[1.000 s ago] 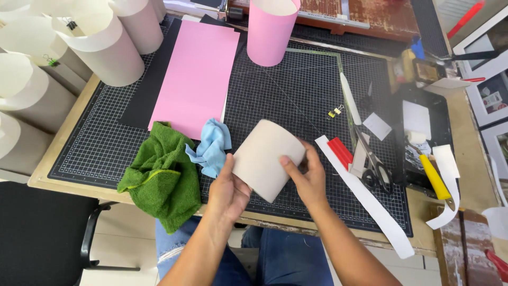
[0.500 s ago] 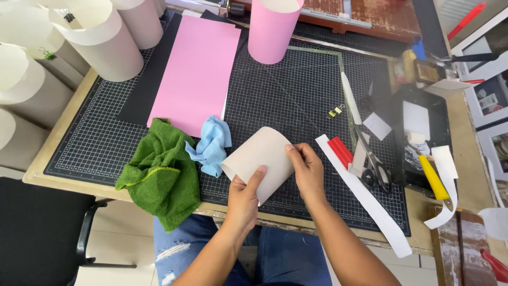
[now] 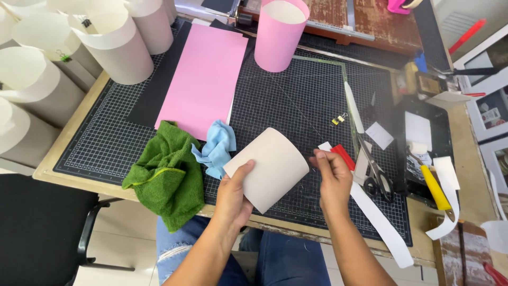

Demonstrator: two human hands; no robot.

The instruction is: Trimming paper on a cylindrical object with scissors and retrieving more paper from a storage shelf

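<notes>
1. Where the black gridded cutting mat (image 3: 296, 106) covers the surface, a flat pink sheet (image 3: 203, 79) and an upright pink paper cylinder (image 3: 279, 34) rest on it.
2. A green towel (image 3: 166, 172) and a blue cloth (image 3: 217, 148) lie at the near edge, touching.
3. The beige curled card (image 3: 267, 168) is above the mat's near edge, left hand (image 3: 233, 198) fingers grasping its lower corner.
4. The right hand (image 3: 332, 180), fingers loosely curled and holding nothing, sits just beside the card.

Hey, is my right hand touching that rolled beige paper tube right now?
Apart. The head view shows the right hand just off the tube's right edge, with dark cutting mat visible between them. Only the left hand grips the beige paper tube.
</notes>
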